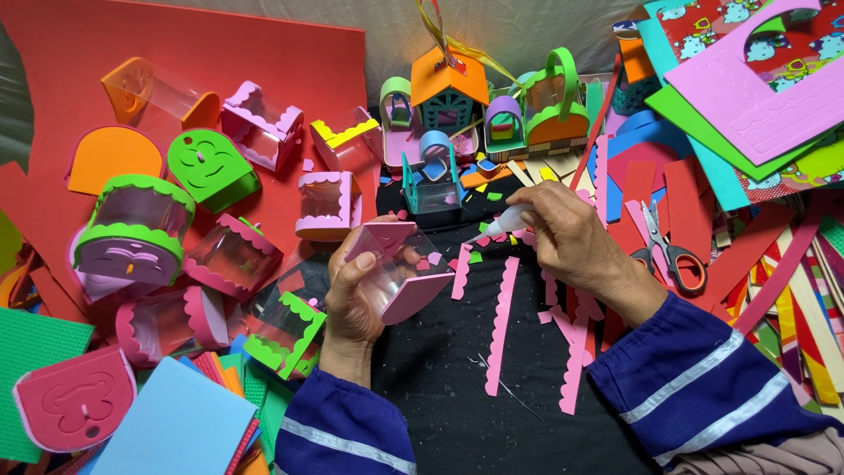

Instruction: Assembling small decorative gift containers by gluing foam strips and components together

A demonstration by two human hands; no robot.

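From the head camera, the left hand (356,290) at lower centre of the frame has its grip closed around a clear plastic box (400,268) with smooth pink foam ends, held tilted above the black tabletop (448,396). The right hand (571,237), right of centre, pinches a small white glue bottle (505,222), nozzle aimed toward the box. Scalloped pink foam strips (503,317) lie flat between the hands. Orange-handled scissors (673,255) rest on red foam offcuts at right. A red foam sheet (176,35) fills the upper left.
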